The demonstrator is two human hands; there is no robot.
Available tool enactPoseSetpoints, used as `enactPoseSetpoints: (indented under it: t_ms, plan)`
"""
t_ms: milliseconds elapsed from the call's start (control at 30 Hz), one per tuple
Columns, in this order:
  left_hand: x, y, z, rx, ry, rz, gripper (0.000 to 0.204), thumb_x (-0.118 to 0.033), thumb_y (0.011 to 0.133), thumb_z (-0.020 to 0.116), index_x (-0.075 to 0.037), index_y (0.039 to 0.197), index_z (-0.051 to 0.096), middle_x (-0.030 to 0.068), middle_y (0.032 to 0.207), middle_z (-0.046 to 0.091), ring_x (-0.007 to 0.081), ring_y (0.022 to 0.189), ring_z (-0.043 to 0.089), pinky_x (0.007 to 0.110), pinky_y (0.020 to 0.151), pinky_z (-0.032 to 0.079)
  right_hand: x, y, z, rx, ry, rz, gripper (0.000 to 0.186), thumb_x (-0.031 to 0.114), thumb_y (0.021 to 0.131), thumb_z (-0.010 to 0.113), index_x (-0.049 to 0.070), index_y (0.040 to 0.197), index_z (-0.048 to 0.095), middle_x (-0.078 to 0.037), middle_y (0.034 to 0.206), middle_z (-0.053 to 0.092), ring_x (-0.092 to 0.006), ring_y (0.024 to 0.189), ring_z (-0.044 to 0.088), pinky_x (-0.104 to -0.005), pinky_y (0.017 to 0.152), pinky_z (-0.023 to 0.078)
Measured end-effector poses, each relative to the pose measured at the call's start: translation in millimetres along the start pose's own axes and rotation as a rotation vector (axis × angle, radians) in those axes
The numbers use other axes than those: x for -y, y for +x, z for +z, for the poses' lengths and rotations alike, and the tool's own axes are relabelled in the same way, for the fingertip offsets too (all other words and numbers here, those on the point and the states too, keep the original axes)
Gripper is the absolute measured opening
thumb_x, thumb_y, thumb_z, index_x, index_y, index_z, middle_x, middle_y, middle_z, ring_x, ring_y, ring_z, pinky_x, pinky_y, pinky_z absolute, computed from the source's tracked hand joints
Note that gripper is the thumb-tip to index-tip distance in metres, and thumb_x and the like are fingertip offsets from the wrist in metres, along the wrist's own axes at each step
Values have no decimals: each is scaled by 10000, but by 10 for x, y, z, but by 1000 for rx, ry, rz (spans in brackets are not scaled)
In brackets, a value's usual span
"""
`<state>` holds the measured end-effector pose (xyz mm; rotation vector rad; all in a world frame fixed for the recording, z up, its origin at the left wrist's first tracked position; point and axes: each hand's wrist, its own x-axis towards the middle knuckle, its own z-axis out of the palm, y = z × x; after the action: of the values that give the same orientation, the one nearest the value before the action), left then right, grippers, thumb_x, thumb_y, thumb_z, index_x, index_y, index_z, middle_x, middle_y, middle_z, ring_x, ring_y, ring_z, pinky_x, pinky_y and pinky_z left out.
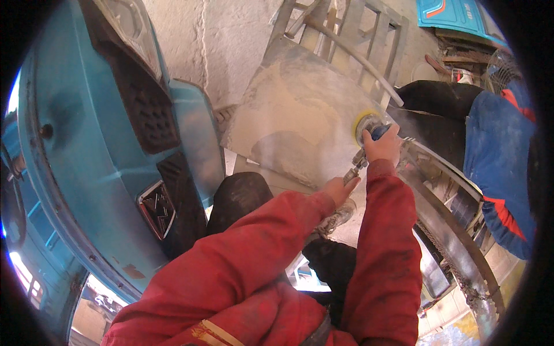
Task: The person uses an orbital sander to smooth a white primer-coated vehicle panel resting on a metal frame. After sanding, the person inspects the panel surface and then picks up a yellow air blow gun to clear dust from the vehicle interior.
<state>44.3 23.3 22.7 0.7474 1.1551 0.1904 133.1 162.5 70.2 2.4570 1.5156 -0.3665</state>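
Observation:
My right hand (381, 144) is wrapped round the body of a round pneumatic sander (363, 122) with a yellow pad, held at the right side of a flat, dusty beige panel (283, 104). My left hand (340, 190) grips the metal air fitting (352, 173) trailing below the sander. The sander's pad is tilted at the panel's edge; whether it touches is unclear. Both forearms are in dusty red sleeves. The panel lies slanted on a metal frame (369, 52), with pale powder spread over its face.
A teal vehicle cab front (81, 144) fills the left. At the right, another person in blue and red workwear (496, 161) is close beside the panel. A curved metal rail (450, 236) runs at lower right; a fan (499, 72) and teal panel (450, 14) are at back right.

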Motion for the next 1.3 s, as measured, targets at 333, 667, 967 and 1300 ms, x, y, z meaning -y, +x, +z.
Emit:
enactPoseSetpoints:
  t_ms: [333, 667, 967, 1300]
  plan:
    - [382, -201, 187, -110, -74, 149, 641, -576, 954, 424, 25, 1061, 620, 298, 904, 641, 463, 909, 604, 497, 799, 446, -25, -352, 46, 82, -21, 49, 760, 444, 745, 735, 94, 1297, 346, -281, 1201, 503, -450, 1041, 592, -506, 866, 500]
    - [120, -69, -37, -127, -58, 6, 701, -625, 927, 450, 49, 908, 641, 314, 863, 635, 485, 888, 605, 493, 789, 458, 340, -110, -33, 69, -36, -60, 754, 442, 745, 736, 100, 1305, 366, -274, 1175, 535, -446, 1007, 609, -500, 847, 507]
    - [-52, -41, 5, -193, 53, 22, 784, -687, 913, 408, 59, 831, 634, 224, 719, 616, 369, 737, 621, 467, 707, 469, 103, 18, -56, 2, -28, -44, 779, 433, 755, 723, 78, 1345, 358, -278, 1210, 531, -423, 1059, 594, -475, 868, 510]
    - [-12, 102, -64, -176, -43, -3, 749, -643, 917, 464, 86, 885, 635, 226, 756, 617, 295, 763, 621, 452, 712, 464, 306, 128, -90, 52, 4, -29, 692, 406, 732, 759, 101, 1226, 382, -278, 1183, 531, -449, 1015, 610, -507, 830, 516]
